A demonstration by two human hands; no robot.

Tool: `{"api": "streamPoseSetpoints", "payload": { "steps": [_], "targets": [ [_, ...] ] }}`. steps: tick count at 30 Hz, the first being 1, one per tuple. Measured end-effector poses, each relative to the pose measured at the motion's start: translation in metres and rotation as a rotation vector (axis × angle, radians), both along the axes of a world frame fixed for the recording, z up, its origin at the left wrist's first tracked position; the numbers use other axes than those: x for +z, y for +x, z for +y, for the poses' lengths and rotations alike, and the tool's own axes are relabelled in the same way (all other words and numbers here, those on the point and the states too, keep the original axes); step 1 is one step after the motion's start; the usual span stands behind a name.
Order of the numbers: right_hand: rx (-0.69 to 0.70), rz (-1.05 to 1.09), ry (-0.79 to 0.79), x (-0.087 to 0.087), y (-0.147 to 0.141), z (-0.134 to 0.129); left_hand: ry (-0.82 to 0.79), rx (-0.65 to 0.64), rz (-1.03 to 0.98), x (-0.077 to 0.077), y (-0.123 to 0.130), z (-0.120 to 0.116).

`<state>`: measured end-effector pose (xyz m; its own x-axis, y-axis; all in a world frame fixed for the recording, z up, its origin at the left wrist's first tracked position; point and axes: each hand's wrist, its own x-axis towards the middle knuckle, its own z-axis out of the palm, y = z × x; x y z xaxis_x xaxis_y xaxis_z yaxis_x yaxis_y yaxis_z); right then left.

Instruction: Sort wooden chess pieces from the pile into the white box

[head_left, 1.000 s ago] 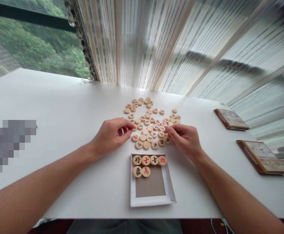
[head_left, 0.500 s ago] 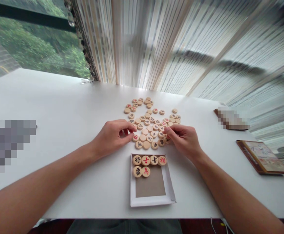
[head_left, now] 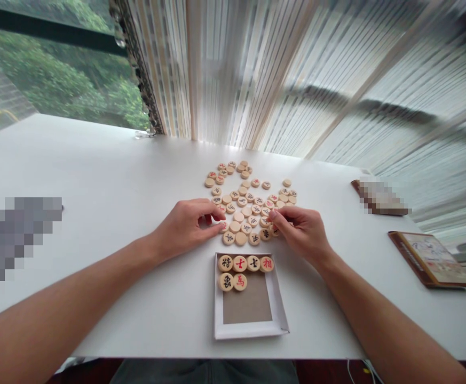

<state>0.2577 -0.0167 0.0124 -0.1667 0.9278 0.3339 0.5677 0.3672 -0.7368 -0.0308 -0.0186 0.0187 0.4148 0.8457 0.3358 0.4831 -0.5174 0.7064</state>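
1. Now, both hands are above a white table point(head_left: 136, 304), smooth and a little shiny, with soft light on it from the far side.
2. Beyond the hands, a striped curtain point(head_left: 236, 69) hangs behind the far edge of the table. Far beyond the left hand point(head_left: 188, 226) is a window point(head_left: 56, 69), with green trees point(head_left: 48, 85) outside.
3. Well to the right of the right hand point(head_left: 305, 229) lie two flat boxes: the nearer box point(head_left: 433, 258) has brown sides and a pale picture on top, and the farther box point(head_left: 380, 197) is partly blurred. Well to the left of the left hand there is a thing under blur, which I cannot identify.
4. Between the hands and beyond them, the loose pieces point(head_left: 240, 238) are spread. They are round, thick and of pale wood colour; some show black signs, some red, and others a plain face.
5. Nearer to the person than the hands is a shallow white tray point(head_left: 278, 304) with a grey-brown bottom. Inside, the six pieces point(head_left: 239, 263) make a row of four and a row of two, black and red signs alternating.
6. The left hand is half curled, thumb and forefinger slightly apart beside a red-marked piece point(head_left: 224, 227); I cannot tell if it touches. The right hand has thumb and forefinger close together over pieces; whether it grips one, I cannot tell.
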Motion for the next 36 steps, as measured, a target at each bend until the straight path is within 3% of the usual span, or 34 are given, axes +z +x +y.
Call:
{"api": "streamPoseSetpoints", "payload": {
  "steps": [36],
  "targets": [
    [0.001,-0.021,0.03,0.0048,-0.0029,-0.0028,0.031,-0.043,0.027,0.0013,-0.0003,-0.0008]
  ]
}}
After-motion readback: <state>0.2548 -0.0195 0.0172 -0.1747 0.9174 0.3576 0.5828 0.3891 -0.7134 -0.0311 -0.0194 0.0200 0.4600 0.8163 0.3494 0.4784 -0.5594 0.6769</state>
